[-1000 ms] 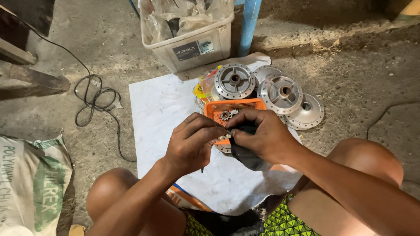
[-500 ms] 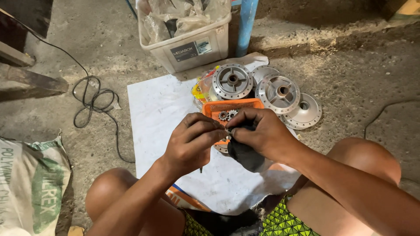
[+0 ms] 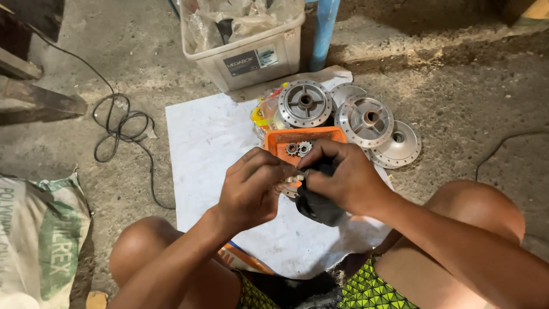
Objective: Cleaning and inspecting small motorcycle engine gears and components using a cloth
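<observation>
You sit on a rough concrete floor [image 3: 457, 86] with your knees spread, and the white sheet [image 3: 211, 143] laid on it between them serves as the landmark for everything else. Left of the sheet, at the frame edge, slumps a woven sack [image 3: 40, 240] with green print. Just beyond the sheet's far edge stands a pale plastic tub [image 3: 251, 57] stuffed with clear bags, and a blue post [image 3: 325, 28] rises beside it. Off the sheet's left edge a black cable [image 3: 117, 129] lies in loose coils.

On the sheet's far right corner sit three grey metal wheel hubs: one round hub [image 3: 305, 103] nearest the tub, a second hub [image 3: 366, 119] to its right, and a flatter hub plate [image 3: 398, 146] partly off the sheet's right edge. Just in front of the first hub rests an orange mesh tray [image 3: 286, 140] holding a couple of small gears [image 3: 298, 149].

Above the middle of the sheet, your hands meet. Your right hand [image 3: 349, 177] is wrapped around a dark cloth-like thing [image 3: 317, 206] that hangs below your palm. Your left hand [image 3: 254, 191] has its fingers drawn together, pinching at a small pale metal part [image 3: 293, 179] right where your right thumb and fingers also press. What that part is, you cannot tell at this size.
</observation>
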